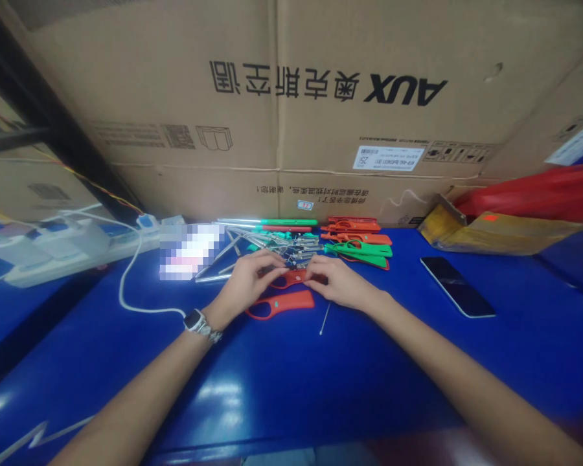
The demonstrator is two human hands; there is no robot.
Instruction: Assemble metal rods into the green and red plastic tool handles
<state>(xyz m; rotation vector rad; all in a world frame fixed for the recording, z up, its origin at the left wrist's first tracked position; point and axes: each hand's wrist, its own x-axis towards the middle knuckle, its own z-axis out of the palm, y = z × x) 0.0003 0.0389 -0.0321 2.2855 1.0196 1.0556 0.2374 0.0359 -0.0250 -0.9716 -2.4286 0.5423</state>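
Note:
A red plastic handle shell (291, 279) with a finger loop, like half of a gas lighter's casing, lies between my hands. My left hand (252, 278) pinches its loop end, thumb and fingers close together. Around its other end the fingers of my right hand (339, 282) are closed. A second red handle shell (291, 301) lies flat on the table just nearer to me. Below my right hand rests a thin metal rod (324, 320). Small metal and green parts (296, 244) are heaped right behind my fingers; details there are too small to tell.
Green and red long-nosed lighters (286, 222) lie behind the heap. Orange-red shells (354, 226) and green shells (369, 250) are stacked to the right. A phone (457, 286) and yellow box (505, 233) lie right; a power strip (78, 252) and white cable (122, 285) left. A large carton (311, 142) stands behind.

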